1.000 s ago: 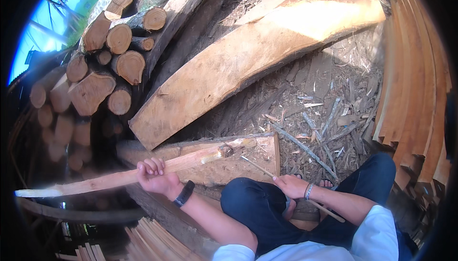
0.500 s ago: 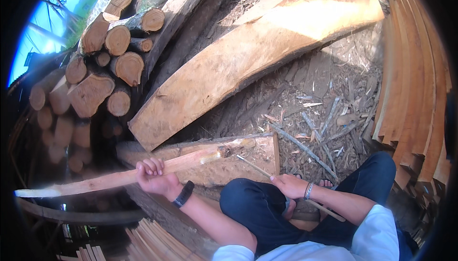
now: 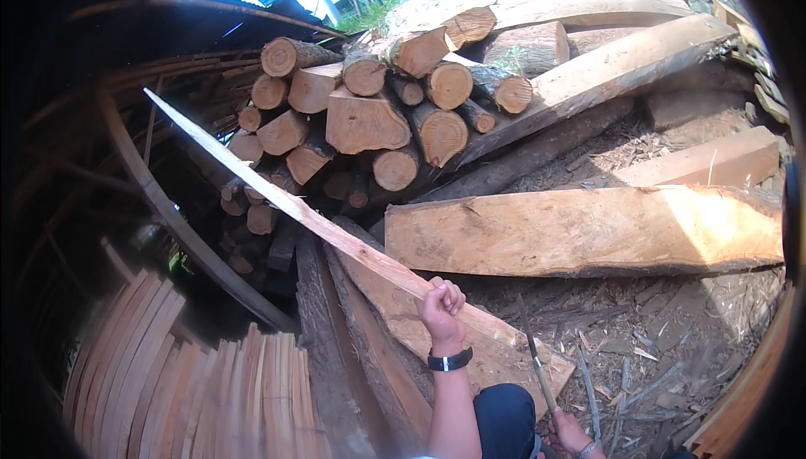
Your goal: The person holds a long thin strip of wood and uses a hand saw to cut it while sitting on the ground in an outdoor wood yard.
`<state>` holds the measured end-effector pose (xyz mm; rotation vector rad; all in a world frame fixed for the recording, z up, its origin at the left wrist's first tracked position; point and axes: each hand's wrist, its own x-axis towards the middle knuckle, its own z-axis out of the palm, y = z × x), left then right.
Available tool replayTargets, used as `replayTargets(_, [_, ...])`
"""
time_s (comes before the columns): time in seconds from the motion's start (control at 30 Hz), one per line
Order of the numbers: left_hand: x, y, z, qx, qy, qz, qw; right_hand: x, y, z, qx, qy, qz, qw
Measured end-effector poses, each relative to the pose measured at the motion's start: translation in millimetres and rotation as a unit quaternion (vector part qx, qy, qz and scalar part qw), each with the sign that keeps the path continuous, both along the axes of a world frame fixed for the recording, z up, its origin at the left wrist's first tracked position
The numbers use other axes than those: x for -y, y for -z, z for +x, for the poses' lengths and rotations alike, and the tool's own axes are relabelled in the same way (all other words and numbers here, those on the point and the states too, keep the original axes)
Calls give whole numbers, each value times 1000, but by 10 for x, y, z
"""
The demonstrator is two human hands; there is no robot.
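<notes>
A long, pale, rough-cut wooden pole (image 3: 290, 204) slants across the view, its pointed end raised at the upper left. My left hand (image 3: 442, 312) is wrapped round it near the lower end, with a dark band on the wrist. Past my fist the pole's lower end reaches over a thick wooden plank (image 3: 420, 299) on the ground. At the lower right my right hand (image 3: 571, 432) grips a long, narrow machete (image 3: 532, 348), its dark blade pointing up and away from me. The blade is apart from the pole. My bent knee (image 3: 506, 419) lies between the hands.
Cut logs (image 3: 369, 123) are stacked at the far middle. A heavy slab (image 3: 546, 232) lies to the right. Several sawn boards (image 3: 134, 367) stand at the lower left beside dark beams. Wood chips and thin sticks (image 3: 588, 388) litter the ground; more boards (image 3: 747, 392) line the right edge.
The view has swung left and up. The pole's far end now tilts upward, still in my left hand. My right hand still grips the machete, whose blade now points more upright.
</notes>
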<state>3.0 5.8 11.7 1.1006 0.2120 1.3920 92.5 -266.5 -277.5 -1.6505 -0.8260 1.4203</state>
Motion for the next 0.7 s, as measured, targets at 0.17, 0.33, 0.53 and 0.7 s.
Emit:
replayTargets(0.17, [17,258,-74,-10,2,-30,999,-3,109,61,97,51,49,993])
replayTargets(0.33, [50,211,22,-6,29,-30,999,214,88,272,248,142,195,938])
replayTargets(0.53, [146,100,-143,-43,88,64,993,163,-159,268,208,246,231,918])
replayTargets(0.7, [367,-25,-66,-112,97,73,986,192,-251,292,133,258,190,938])
